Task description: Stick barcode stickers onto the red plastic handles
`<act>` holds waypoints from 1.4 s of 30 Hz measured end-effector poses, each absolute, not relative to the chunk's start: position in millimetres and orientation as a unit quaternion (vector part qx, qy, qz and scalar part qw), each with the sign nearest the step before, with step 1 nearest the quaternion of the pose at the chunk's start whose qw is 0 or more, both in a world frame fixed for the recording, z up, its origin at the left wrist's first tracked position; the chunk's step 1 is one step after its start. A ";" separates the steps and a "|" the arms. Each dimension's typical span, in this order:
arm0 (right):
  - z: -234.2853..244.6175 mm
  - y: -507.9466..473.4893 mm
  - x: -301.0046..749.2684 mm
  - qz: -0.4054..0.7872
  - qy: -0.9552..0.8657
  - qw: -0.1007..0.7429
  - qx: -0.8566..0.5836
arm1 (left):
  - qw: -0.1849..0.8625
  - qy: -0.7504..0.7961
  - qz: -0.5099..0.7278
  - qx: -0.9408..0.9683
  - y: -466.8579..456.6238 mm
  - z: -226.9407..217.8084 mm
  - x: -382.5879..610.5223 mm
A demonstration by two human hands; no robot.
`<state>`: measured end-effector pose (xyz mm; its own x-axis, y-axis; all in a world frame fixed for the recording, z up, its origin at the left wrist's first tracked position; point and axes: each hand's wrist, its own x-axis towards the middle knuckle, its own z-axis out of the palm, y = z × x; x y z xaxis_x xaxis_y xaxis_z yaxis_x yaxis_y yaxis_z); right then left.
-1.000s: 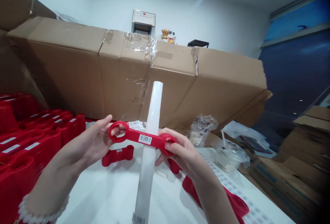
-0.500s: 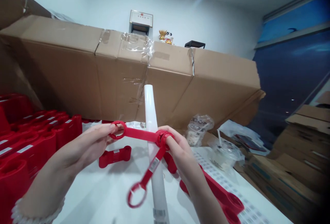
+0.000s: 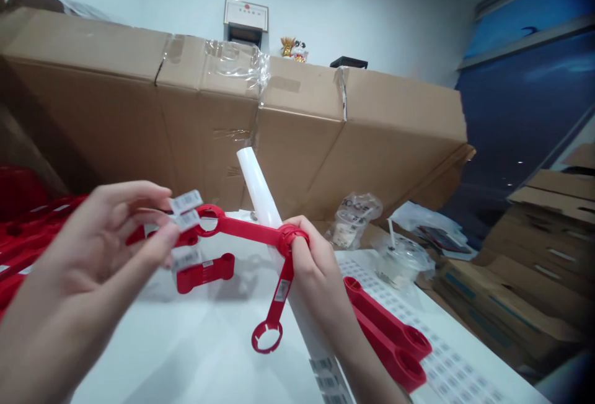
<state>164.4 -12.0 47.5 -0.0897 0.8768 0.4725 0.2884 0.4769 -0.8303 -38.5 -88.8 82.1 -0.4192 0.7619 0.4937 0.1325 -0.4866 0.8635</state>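
My left hand [image 3: 109, 249] is raised at left, with small white barcode stickers [image 3: 187, 220] at its thumb and fingertips. Just beyond them is the ring end of a red plastic bar [image 3: 248, 229]. My right hand [image 3: 313, 261] is closed around the joint where this bar meets a second red bar [image 3: 281, 289], which hangs down, bears a barcode sticker and ends in an open ring. A white tube [image 3: 263, 190] passes behind the joint, leaning left, with barcode stickers along its near end. Whether my right hand also grips the tube, I cannot tell.
A short red piece [image 3: 204, 274] lies on the white table [image 3: 186, 354]. Longer red pieces [image 3: 390, 329] rest at right on a barcode sticker sheet [image 3: 460, 367]. Many red parts [image 3: 28, 249] are stacked at left. A plastic cup [image 3: 402, 258] and cardboard boxes [image 3: 297, 162] stand behind.
My left hand has let go of the bar's ring and come nearer, now with barcode stickers at its fingertips. The white tube tilts further left. My right hand keeps hold of the joint.
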 end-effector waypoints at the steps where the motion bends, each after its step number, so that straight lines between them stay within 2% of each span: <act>1: 47.3 -13.6 163.6 0.280 -0.687 0.518 -0.425 | 0.241 0.441 0.695 0.515 -85.7 77.3 -38.3; 7: 46.7 -23.5 158.5 0.282 -0.705 0.497 -0.421 | 0.301 0.450 0.618 0.570 -69.4 61.5 -33.0; 16: 45.1 -30.0 156.9 0.268 -0.721 0.487 -0.413 | 0.218 0.462 0.633 0.582 -68.5 59.5 -33.4; 36: 44.2 -34.7 154.6 0.277 -0.728 0.485 -0.399 | 0.205 0.477 0.623 0.585 -62.2 56.2 -30.1; 38: 44.2 -35.0 154.0 0.279 -0.728 0.486 -0.394 | 0.170 0.480 0.625 0.592 -59.3 53.8 -28.7; 42: 42.8 -33.3 152.2 0.261 -0.732 0.487 -0.399 | 0.011 0.492 0.628 0.603 -49.9 43.6 -21.6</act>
